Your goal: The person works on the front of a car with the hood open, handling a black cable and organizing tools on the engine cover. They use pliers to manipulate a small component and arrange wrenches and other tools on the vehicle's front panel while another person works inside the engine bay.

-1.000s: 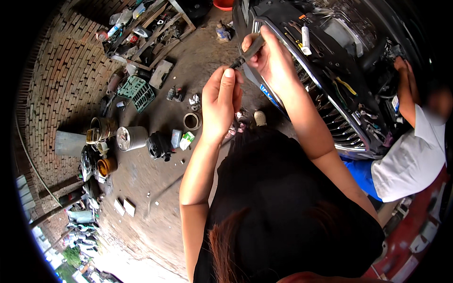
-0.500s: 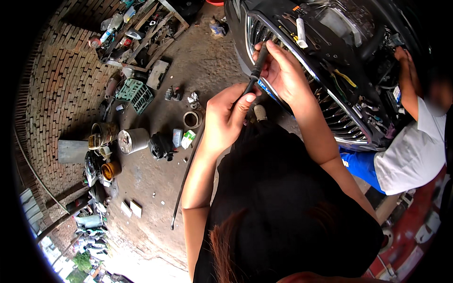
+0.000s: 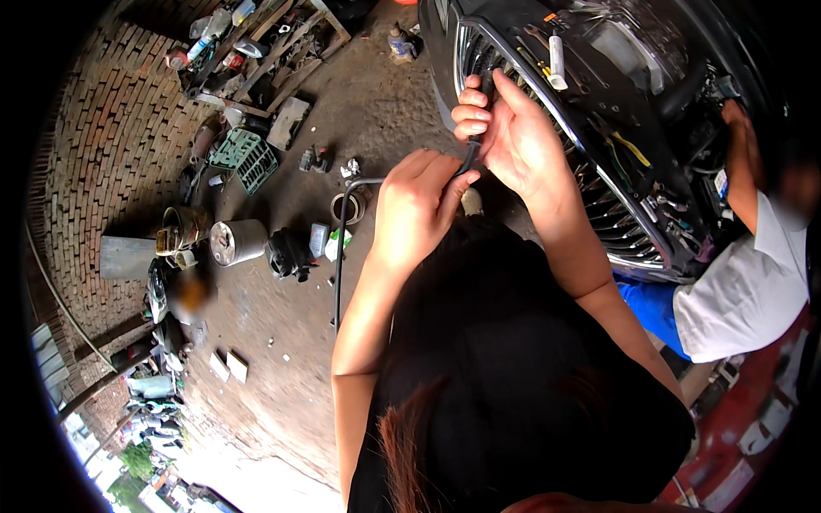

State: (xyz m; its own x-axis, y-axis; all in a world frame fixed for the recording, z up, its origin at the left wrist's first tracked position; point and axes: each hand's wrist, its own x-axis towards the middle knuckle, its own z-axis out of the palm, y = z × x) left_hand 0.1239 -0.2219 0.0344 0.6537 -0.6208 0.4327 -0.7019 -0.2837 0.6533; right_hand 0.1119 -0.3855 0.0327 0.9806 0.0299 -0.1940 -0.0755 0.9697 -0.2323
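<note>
A thin, flexible black line, hose or cable, I cannot tell which, runs between my two hands. My left hand is closed around it, thumb pressed against it. Past that hand's wrist the line bends sharply and hangs down along my left forearm, its lower end hidden. Higher up and to the right, my right hand grips the thicker, dark end section, fingers curled round one side and thumb along the other. Between the hands the line curves upward. Just beyond my right hand stands a car's chrome-edged grille.
At right a co-worker in a white shirt reaches into the engine bay. Yellow-handled pliers, wrenches and a white tube lie above the grille. On the floor at left are a green crate, a metal bucket and a tape roll.
The line has bent into a loop beside my left hand, and its metal-tipped lower end has gone from sight. My right fingers have curled further around the thick end.
</note>
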